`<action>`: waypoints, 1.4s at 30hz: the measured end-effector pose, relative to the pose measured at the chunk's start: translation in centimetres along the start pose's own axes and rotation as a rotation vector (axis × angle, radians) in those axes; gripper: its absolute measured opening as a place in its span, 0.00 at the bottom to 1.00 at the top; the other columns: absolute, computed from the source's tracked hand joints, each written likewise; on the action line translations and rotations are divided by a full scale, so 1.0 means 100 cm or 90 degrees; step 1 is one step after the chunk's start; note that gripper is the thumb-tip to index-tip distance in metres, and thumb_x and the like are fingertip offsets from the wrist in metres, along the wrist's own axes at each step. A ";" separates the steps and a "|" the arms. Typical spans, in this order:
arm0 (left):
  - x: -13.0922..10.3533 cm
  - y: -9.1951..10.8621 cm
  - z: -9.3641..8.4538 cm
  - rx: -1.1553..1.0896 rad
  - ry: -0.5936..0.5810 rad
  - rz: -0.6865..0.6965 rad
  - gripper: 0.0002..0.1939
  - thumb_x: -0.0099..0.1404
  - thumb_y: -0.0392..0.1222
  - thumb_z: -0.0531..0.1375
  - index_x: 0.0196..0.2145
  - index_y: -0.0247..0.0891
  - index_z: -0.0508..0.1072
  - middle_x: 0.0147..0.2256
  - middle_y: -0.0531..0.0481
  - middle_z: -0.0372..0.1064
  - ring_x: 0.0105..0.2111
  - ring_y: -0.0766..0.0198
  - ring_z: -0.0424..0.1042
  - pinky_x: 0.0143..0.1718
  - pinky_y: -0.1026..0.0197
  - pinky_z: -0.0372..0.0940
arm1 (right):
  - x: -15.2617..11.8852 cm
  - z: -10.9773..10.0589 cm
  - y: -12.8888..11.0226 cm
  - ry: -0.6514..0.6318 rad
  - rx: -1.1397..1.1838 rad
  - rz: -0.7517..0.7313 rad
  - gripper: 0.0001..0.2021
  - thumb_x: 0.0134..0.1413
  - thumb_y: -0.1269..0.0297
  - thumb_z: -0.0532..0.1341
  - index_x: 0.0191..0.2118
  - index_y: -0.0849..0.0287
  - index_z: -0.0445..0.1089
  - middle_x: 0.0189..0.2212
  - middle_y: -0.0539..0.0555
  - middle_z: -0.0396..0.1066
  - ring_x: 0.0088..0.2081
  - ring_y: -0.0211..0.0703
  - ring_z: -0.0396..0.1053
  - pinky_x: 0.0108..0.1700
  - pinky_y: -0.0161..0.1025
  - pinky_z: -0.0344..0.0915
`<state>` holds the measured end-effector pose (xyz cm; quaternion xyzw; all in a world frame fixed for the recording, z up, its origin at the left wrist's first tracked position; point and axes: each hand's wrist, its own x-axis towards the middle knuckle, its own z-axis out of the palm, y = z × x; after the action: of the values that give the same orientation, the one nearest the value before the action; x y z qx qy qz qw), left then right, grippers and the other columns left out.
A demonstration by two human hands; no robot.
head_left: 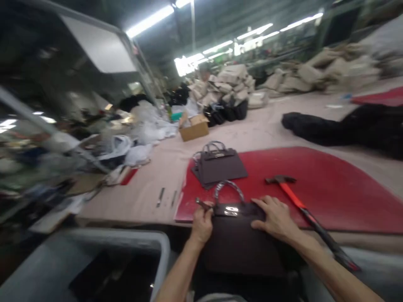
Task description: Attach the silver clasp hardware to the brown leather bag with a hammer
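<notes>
A dark brown handbag panel hangs at the front edge of the table, with metal hardware near its top and a wrapped, curved handle above. My left hand is closed at its upper left corner, where a short brown strap end sticks out past the fingers. Over the upper right edge lies my right hand, gripping with the thumb on the front face. Behind them, similar brown handbag panels with handles lie overlapped on the red mat. A claw hammer with an orange and black handle rests right of my right hand.
A grey bin holding dark pieces stands at lower left. Farther back on the table are a cardboard box, black bags, piled beige bundles and black cloth. A metal post rises at left.
</notes>
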<state>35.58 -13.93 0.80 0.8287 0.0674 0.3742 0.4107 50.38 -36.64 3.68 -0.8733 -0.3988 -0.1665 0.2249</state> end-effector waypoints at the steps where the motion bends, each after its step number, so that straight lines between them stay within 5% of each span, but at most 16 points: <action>1: -0.003 -0.006 0.006 0.014 0.016 -0.004 0.13 0.68 0.43 0.53 0.44 0.36 0.74 0.44 0.37 0.75 0.47 0.50 0.74 0.52 0.41 0.68 | -0.019 -0.006 0.010 -0.039 -0.009 0.015 0.32 0.47 0.49 0.74 0.55 0.58 0.69 0.48 0.58 0.67 0.48 0.55 0.64 0.51 0.52 0.62; 4: -0.004 -0.018 0.007 0.052 0.017 0.028 0.12 0.68 0.42 0.53 0.43 0.36 0.74 0.44 0.39 0.76 0.47 0.52 0.75 0.52 0.46 0.70 | -0.035 -0.013 0.015 -0.091 0.009 0.023 0.40 0.37 0.48 0.78 0.56 0.58 0.69 0.48 0.59 0.65 0.49 0.56 0.61 0.52 0.51 0.58; 10: -0.007 -0.014 -0.007 0.109 0.009 0.075 0.11 0.70 0.43 0.53 0.43 0.36 0.73 0.44 0.41 0.75 0.46 0.55 0.75 0.51 0.50 0.71 | -0.030 -0.010 0.008 -0.055 0.082 -0.003 0.39 0.33 0.49 0.80 0.52 0.59 0.70 0.48 0.58 0.65 0.49 0.55 0.59 0.57 0.54 0.54; 15: -0.009 -0.015 -0.005 0.094 0.000 0.076 0.10 0.72 0.43 0.53 0.42 0.37 0.71 0.46 0.42 0.74 0.48 0.56 0.74 0.53 0.50 0.69 | -0.037 -0.007 0.012 -0.055 0.090 -0.043 0.39 0.37 0.51 0.79 0.55 0.59 0.68 0.52 0.59 0.65 0.54 0.57 0.59 0.65 0.60 0.44; 32: -0.009 -0.002 -0.007 0.035 0.035 0.063 0.09 0.70 0.44 0.56 0.41 0.37 0.72 0.43 0.44 0.76 0.47 0.56 0.75 0.52 0.51 0.70 | -0.038 0.001 0.014 -0.036 0.061 -0.072 0.35 0.42 0.51 0.77 0.55 0.59 0.71 0.52 0.60 0.67 0.53 0.57 0.61 0.64 0.58 0.49; 36: -0.006 0.021 0.003 -0.050 0.043 0.040 0.09 0.70 0.43 0.58 0.42 0.37 0.73 0.45 0.44 0.76 0.47 0.56 0.76 0.54 0.50 0.70 | -0.037 0.000 0.011 -0.042 0.058 -0.056 0.33 0.42 0.54 0.77 0.55 0.57 0.71 0.51 0.58 0.68 0.52 0.57 0.61 0.63 0.57 0.51; 42: -0.005 0.047 0.042 -0.105 -0.024 0.108 0.07 0.70 0.41 0.58 0.43 0.37 0.73 0.47 0.44 0.75 0.49 0.57 0.75 0.54 0.51 0.71 | -0.036 -0.002 0.009 -0.051 0.062 -0.045 0.33 0.42 0.54 0.77 0.54 0.58 0.71 0.50 0.57 0.68 0.52 0.56 0.60 0.61 0.55 0.51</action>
<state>37.19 -19.88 2.36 0.8016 -0.0414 0.3962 0.4457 48.85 -39.49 1.88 -0.8526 -0.4459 -0.1194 0.2450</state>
